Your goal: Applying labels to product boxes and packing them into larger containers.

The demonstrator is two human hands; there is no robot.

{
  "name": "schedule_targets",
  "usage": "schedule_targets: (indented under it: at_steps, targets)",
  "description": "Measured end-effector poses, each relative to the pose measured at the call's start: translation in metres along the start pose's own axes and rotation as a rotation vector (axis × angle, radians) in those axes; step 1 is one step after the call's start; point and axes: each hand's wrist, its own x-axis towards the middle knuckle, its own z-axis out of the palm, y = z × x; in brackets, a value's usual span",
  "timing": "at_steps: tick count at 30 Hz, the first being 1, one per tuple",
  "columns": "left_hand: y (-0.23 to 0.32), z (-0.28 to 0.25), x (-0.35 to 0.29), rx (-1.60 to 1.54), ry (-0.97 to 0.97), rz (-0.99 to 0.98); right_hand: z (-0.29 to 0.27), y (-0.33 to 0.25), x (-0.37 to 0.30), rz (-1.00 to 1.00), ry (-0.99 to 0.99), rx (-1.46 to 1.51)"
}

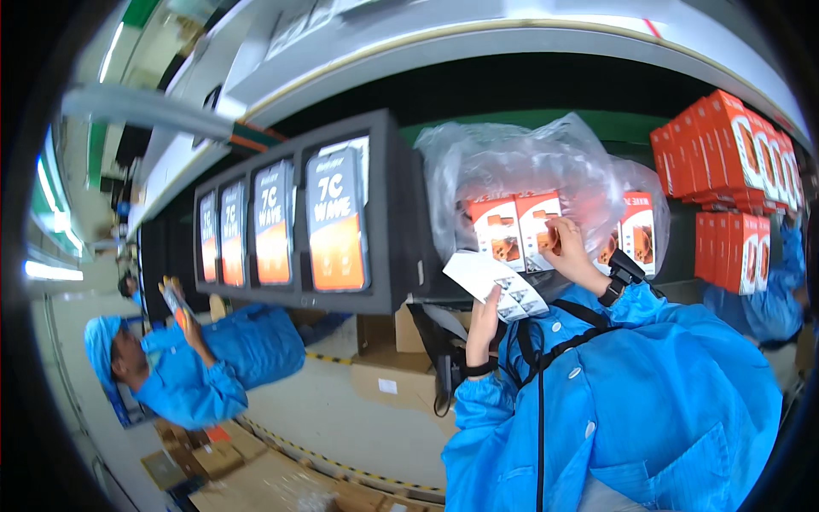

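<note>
My left hand point(483, 321) pinches the lower edge of a white sheet of labels point(486, 277), with small printed labels along its right part. My right hand point(573, 254) is over an orange and white box point(536, 207), its fingers bent and pressed together on the front. Whether a small label is between those fingers is too small to tell. A second box point(495, 224) of the same kind stands close on the left. Crumpled clear plastic point(529, 154) surrounds the boxes, and another orange and white box point(637, 235) stands right of my right hand.
A black foam tray point(388, 213) with several phones in orange and dark packaging stands at the left. Stacks of orange boxes point(717, 154) are at the right. A co-worker in blue point(230, 358) holds something at the left; another blue sleeve point(751, 311) shows at right. Cardboard boxes point(384, 367) lie below.
</note>
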Motion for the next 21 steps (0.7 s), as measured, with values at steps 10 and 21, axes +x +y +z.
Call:
schedule_targets:
  at_steps: [10, 21]
  targets:
    - [-0.009, -0.005, 0.113, -0.19, -0.007, -0.066, -0.013, 0.036, 0.017, 0.409, -0.041, 0.511]
    - [0.043, 0.033, -0.035, -0.268, -0.005, 0.194, -0.134, -0.074, -0.04, 0.014, -0.011, 0.681]
